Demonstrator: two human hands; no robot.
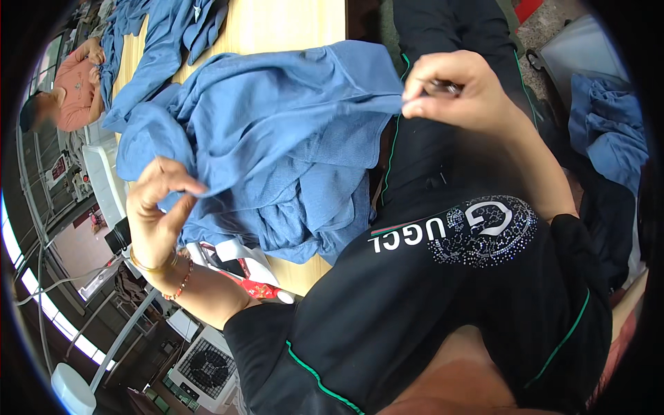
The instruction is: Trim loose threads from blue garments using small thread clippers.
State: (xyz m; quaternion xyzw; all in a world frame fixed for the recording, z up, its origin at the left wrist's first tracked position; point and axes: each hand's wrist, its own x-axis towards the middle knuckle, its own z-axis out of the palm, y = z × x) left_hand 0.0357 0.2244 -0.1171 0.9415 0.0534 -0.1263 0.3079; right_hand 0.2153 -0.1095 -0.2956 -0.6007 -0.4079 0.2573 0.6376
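The person's left hand [158, 207] is pinching the edge of a blue garment [277, 145] between the thumb and the fingers; the hand is nearly closed, only a small gap shows between thumb and forefinger where the cloth passes. The right hand [460, 90] is clenched on the other end of the same edge, and it holds also a small dark metal tool [443, 88], which I cannot identify well. Between the two hands the edge of the garment is pulled tight, and this line runs from the lower left up to the upper right. The rest of the garment lies in loose folds on the wooden table [277, 24], in front of the person's black shirt [443, 297]. More blue garments [166, 34] lie farther along the table, near another person in an orange shirt [72, 86]. A red and white package [238, 266] is under the near folds.
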